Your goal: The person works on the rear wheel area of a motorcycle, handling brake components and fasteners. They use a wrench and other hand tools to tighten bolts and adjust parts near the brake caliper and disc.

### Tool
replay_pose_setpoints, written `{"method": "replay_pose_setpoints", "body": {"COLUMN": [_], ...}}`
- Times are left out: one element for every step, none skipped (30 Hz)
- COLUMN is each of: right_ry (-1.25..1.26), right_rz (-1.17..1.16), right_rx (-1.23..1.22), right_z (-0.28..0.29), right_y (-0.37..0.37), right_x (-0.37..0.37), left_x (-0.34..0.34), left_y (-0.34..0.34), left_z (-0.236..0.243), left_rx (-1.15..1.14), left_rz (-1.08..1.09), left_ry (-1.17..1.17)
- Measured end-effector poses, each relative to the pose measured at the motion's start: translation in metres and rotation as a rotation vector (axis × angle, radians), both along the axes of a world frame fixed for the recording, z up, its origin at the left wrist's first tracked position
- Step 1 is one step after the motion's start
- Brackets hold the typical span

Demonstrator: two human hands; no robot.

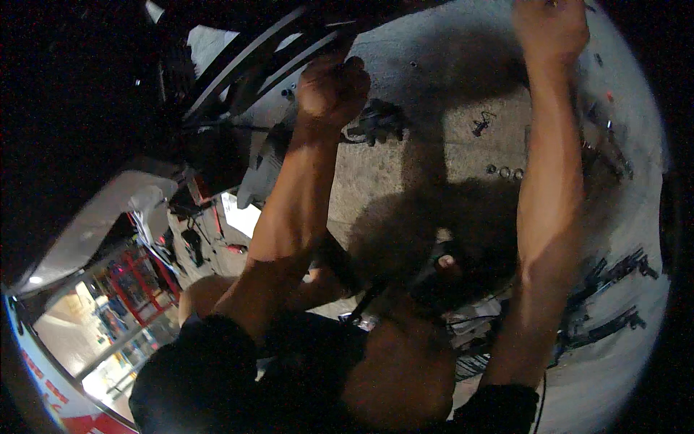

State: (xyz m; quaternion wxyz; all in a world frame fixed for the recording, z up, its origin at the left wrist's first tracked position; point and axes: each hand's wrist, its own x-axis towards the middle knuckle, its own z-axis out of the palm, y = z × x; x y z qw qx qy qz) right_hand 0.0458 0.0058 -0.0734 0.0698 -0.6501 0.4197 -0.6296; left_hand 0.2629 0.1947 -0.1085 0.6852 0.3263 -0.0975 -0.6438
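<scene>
My left hand (334, 88) is raised at upper centre, its fingers curled into a closed grip. Right beside it, dark curved bars (249, 61) run diagonally out of the shadow. Whatever those fingers hold is too dark to make out. At the upper right, my right hand (553, 32) is also closed, and the top edge of the picture cuts it off. The thing in its grip cannot be made out. Below and to the right of my left hand, a dark lumpy object (381, 121) lies on the concrete floor (376, 195).
Small rings (504, 172) and a small black part (482, 123) lie on the floor between my forearms. Long dark parts (603, 329) sit at the lower right. On the left are a pale panel (94, 217), a white sheet (241, 215) and a red rack (141, 286).
</scene>
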Motion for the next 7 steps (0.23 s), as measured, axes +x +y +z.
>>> {"method": "replay_pose_setpoints", "body": {"right_ry": [-0.037, -0.075, -0.112, -0.017, -0.02, -0.02, -0.021], "right_rz": [0.024, 0.053, 0.085, 0.045, -0.018, -0.011, -0.005], "right_rx": [0.016, 0.035, 0.052, 0.002, -0.059, -0.036, -0.014], "right_z": [-0.002, -0.004, -0.005, -0.004, -0.006, -0.008, -0.01], "right_y": [-0.001, 0.0, 0.0, -0.002, -0.005, -0.005, -0.005], "right_x": [0.001, 0.003, 0.003, -0.002, 0.0, 0.0, 0.0], "left_x": [0.0, 0.001, 0.001, 0.0, -0.004, -0.009, -0.012], "left_y": [-0.003, -0.005, -0.005, -0.007, -0.006, -0.005, -0.003], "left_z": [-0.001, 0.0, 0.002, 0.003, 0.003, 0.004, 0.005], "left_rx": [-0.007, -0.005, 0.005, 0.009, 0.054, 0.032, 0.056], "left_rz": [-0.015, -0.021, -0.039, -0.06, 0.003, 0.083, 0.099], "left_ry": [0.006, 0.001, -0.097, -0.204, -0.244, -0.16, -0.175]}}
